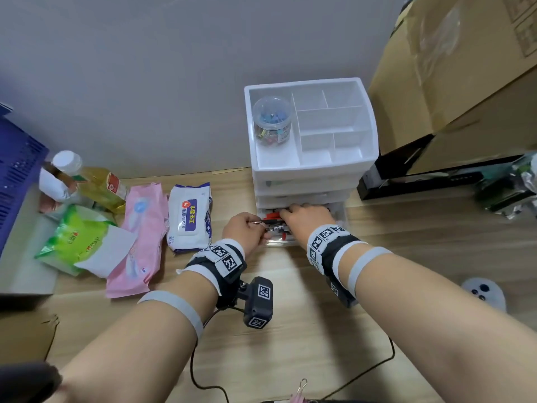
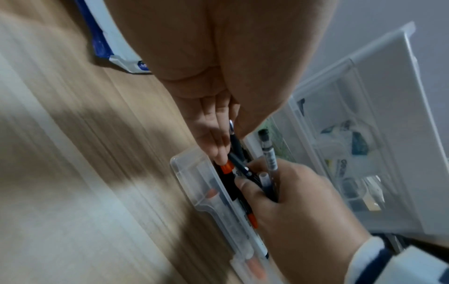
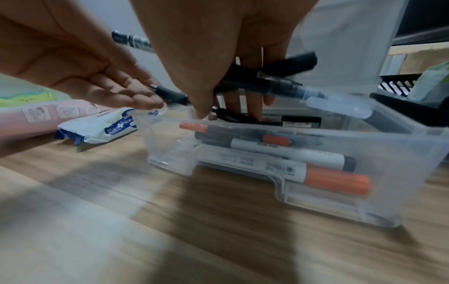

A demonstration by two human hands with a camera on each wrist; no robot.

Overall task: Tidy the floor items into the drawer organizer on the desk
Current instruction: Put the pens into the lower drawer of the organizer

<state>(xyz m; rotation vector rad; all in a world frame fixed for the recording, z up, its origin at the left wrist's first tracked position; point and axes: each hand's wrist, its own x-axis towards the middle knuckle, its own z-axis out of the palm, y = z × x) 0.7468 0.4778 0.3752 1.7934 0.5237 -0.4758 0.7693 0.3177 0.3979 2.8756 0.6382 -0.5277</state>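
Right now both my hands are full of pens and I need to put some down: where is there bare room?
Free: the small compartments of the organizer's top tray, right of the clip jar; the bare desk under your forearms. Crowded: the open drawer, stacked with markers under both hands, and the desk's left, covered by wipe packs.

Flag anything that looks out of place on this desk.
A pink binder clip lies alone at the near edge, apart from the clear plastic jar of clips on the white drawer organizer. Nothing spilled or damaged.
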